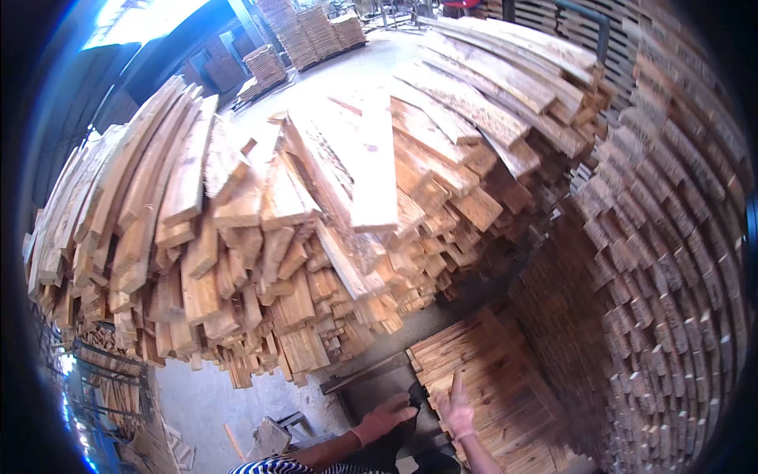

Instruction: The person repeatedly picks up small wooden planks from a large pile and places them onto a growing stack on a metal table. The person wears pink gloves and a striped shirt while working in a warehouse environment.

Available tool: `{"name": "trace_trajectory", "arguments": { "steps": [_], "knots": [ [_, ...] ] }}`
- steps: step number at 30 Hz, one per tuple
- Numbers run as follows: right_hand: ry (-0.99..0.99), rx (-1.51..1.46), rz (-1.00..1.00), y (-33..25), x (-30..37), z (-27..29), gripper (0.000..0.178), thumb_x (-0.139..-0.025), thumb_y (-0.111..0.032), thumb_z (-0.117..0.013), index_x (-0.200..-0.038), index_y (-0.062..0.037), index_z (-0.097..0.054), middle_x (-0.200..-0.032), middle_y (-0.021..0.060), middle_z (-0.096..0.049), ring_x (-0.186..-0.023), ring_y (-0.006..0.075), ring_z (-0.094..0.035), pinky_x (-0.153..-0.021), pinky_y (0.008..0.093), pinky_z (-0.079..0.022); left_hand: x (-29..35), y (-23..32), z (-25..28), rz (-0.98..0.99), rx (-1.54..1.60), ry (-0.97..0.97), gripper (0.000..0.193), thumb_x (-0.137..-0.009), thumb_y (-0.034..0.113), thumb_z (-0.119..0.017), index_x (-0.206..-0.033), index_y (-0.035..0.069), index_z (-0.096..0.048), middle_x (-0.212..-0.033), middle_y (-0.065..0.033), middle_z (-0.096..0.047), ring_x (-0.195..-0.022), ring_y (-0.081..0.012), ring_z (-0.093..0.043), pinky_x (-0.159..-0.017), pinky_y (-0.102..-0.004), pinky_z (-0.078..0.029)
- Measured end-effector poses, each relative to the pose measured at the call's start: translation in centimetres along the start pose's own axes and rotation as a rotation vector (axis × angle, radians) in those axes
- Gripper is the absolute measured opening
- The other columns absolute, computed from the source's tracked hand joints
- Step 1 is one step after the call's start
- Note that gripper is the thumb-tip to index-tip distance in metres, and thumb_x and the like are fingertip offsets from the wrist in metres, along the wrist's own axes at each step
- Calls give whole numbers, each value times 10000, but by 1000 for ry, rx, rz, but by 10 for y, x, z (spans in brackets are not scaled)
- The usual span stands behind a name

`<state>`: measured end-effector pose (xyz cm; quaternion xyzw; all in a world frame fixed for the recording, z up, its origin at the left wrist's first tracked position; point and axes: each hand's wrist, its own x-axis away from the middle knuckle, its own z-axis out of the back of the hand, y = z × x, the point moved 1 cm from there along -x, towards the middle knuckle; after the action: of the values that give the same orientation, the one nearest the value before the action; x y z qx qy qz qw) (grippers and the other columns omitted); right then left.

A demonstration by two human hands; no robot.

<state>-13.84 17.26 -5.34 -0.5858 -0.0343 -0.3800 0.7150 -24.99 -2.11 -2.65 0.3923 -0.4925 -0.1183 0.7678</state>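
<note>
My left hand [384, 419] reaches down low in the picture, its fingers resting on a dark edge beside a low stack of flat wooden boards [489, 379]. Just to its right, my right hand [455, 408] lies with fingers spread on the near corner of that same stack. Neither hand grips anything that I can see. A huge heap of rough planks [300, 213] rises right behind the hands, with the sawn ends facing me.
A tall wall of neatly stacked boards [671, 261] curves up on the right. More pallet stacks [312, 31] stand far back on the pale concrete floor [205, 403]. Loose wood offcuts [268, 438] and metal racks [103, 371] sit at lower left.
</note>
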Motion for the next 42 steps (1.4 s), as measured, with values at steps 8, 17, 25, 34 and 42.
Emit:
{"name": "trace_trajectory", "arguments": {
  "steps": [8,17,25,34,42],
  "knots": [
    [236,233,626,-396,-96,82,1066,-874,-616,-665,-1644,-61,-179,-1647,268,-279,-1497,405,-337,-1237,466,-275,47,142,69,-263,298,81,686,-995,337,-694,-1515,-28,-435,-1493,-143,-534,-1392,-221,-473,-1169,-340,-358],
    [200,740,370,-449,-115,57,1088,-708,-405,-716,-1641,-135,-226,-1559,269,-356,-1441,425,-417,-1139,479,-417,81,167,157,-580,122,419,745,-925,292,-786,-1519,-6,-449,-1506,-174,-533,-1398,-263,-501,-1168,-365,-390],
    [342,602,834,-497,-79,41,892,-814,-390,-795,-1549,-56,-416,-1562,289,-375,-1459,447,-378,-1177,498,-377,274,242,262,-1080,-685,1439,870,-753,70,-864,-1511,40,-437,-1441,-264,-546,-1339,-447,-532,-1111,-530,-441],
    [-487,-180,1048,-670,30,-82,1005,-913,-513,-715,-1603,48,-246,-1547,310,-421,-1367,344,-521,-1100,409,-462,318,278,348,-797,-424,1707,1129,-750,182,-928,-1603,-51,-225,-1619,-255,-339,-1491,-321,-371,-1219,-397,-325],
    [-186,260,1110,-739,5,-104,1121,-853,-727,-667,-1578,51,-312,-1435,246,-574,-1268,315,-602,-1026,412,-500,271,315,321,-1090,290,1575,1016,-953,285,-756,-1619,-51,-67,-1687,-232,-137,-1555,-319,-185,-1252,-451,-274]
  ]
}}
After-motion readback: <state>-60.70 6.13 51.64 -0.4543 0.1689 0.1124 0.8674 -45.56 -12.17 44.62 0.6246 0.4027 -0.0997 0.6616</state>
